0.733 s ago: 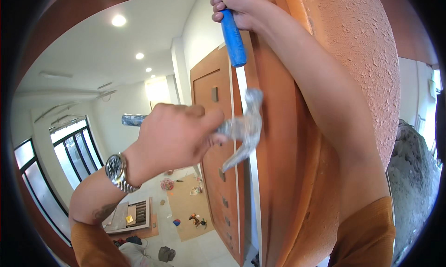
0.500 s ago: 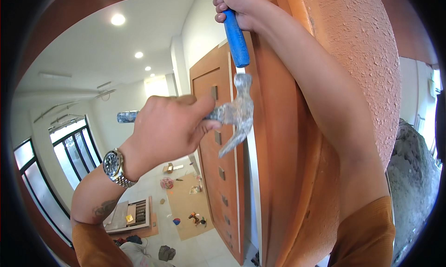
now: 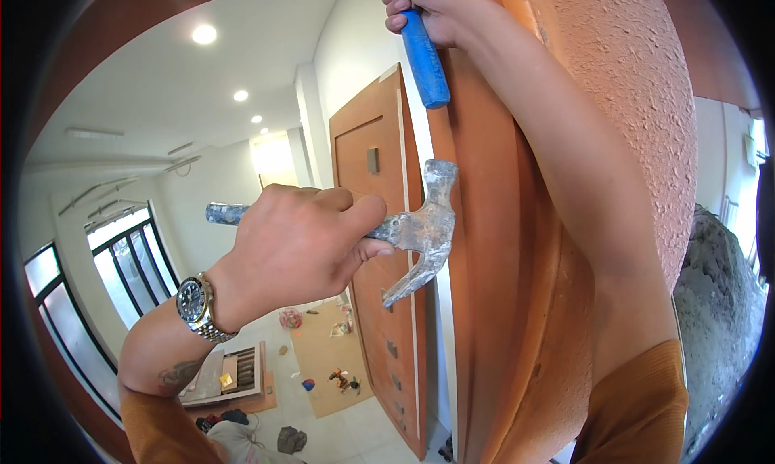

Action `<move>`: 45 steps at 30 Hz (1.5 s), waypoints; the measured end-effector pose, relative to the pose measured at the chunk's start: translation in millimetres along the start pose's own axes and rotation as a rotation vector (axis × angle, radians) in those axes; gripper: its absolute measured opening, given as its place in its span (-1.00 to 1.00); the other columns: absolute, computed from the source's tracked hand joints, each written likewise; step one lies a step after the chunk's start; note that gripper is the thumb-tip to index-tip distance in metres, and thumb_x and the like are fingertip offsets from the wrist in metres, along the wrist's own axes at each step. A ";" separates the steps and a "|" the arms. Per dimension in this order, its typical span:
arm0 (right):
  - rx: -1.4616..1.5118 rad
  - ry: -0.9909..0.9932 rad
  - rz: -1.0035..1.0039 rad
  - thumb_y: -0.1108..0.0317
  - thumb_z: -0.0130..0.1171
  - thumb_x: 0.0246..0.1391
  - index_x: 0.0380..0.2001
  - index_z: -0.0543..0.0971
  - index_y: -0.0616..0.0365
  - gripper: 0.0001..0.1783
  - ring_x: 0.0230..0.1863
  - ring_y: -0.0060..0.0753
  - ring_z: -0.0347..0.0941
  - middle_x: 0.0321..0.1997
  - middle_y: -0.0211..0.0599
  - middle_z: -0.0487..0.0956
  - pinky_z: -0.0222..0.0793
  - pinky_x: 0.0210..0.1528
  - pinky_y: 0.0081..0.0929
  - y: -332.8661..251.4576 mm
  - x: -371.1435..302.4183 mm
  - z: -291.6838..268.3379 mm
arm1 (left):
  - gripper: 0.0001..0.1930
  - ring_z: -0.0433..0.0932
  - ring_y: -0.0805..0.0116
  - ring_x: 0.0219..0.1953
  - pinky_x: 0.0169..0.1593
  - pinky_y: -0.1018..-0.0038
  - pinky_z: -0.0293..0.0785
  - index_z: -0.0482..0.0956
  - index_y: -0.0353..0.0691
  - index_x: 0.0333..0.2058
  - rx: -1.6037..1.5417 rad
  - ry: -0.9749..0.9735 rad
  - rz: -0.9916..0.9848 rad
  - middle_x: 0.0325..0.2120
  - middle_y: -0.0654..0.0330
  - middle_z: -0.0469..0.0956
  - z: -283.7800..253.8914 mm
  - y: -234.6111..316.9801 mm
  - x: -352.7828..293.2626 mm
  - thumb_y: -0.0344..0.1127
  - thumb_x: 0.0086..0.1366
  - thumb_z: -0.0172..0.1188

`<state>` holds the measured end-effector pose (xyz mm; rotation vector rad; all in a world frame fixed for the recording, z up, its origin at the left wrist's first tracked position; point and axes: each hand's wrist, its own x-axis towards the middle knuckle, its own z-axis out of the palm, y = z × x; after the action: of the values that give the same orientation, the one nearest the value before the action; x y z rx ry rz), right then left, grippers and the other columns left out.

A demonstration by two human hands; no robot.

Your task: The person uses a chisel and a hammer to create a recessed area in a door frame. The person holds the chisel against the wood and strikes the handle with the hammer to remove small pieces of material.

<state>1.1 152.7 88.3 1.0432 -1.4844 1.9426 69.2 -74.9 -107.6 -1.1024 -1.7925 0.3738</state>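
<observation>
My left hand (image 3: pixel 299 242) is closed around the handle of a worn, paint-spotted claw hammer (image 3: pixel 434 222), its claw pointing down. Above it, my right hand (image 3: pixel 428 5) grips a blue-handled chisel (image 3: pixel 425 64) near the top of the view; the chisel's blade is hidden beyond the fingers and the upper edge. The blue handle's butt end points down toward the hammer's striking face, with a gap between them. Both tools are in front of the brown wooden door frame (image 3: pixel 488 222).
A brown panelled door (image 3: pixel 355 141) stands ajar beside the frame. Rough orange textured wall (image 3: pixel 622 84) curves at the right, with a grey heap (image 3: pixel 718 294) beyond. Tools (image 3: pixel 343 379) and cardboard (image 3: pixel 315 343) lie on the floor, near a slatted wooden panel (image 3: pixel 238 367).
The hammer has dropped away from the chisel's butt end, opening a gap. My right hand and the chisel have shifted slightly right and up.
</observation>
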 end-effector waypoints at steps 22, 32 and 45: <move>-0.206 0.060 -0.064 0.28 -0.23 0.47 -0.21 0.39 0.11 -0.77 -0.67 -0.60 0.14 -0.59 -0.51 0.28 0.19 -0.65 -0.51 5.3 -9.1 2.3 | -0.64 0.50 0.01 -0.60 -0.51 0.19 0.34 0.48 -0.16 -0.34 -0.139 0.093 -0.186 -0.63 0.15 0.42 12.7 14.4 -50.0 0.02 0.31 0.28; 0.125 -0.202 0.157 0.19 -0.27 0.54 -0.17 0.36 0.09 -0.73 -0.65 -0.64 0.11 -0.56 -0.54 0.27 0.17 -0.63 -0.56 -12.2 20.5 -32.8 | -0.67 0.44 0.42 -0.63 -0.52 0.52 0.36 0.57 -0.29 -0.25 -1.197 0.209 -0.703 -0.63 0.24 0.46 117.7 133.0 -245.7 -0.07 0.42 0.23; -1.028 0.433 -0.553 0.12 -0.16 0.53 -0.23 0.42 0.13 -0.67 -0.64 -0.59 0.12 -0.56 -0.53 0.29 0.23 -0.60 -0.51 18.5 -3.4 8.3 | -0.84 0.44 0.37 -0.35 -0.22 0.42 0.44 0.54 -0.35 -0.19 -1.583 -0.545 -1.173 -0.48 0.07 0.53 122.6 253.1 -338.7 -0.36 0.40 0.14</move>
<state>-8.4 139.5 75.7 0.4300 -1.4298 0.7445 139.7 -186.5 -527.6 -0.5492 -2.8191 -1.8610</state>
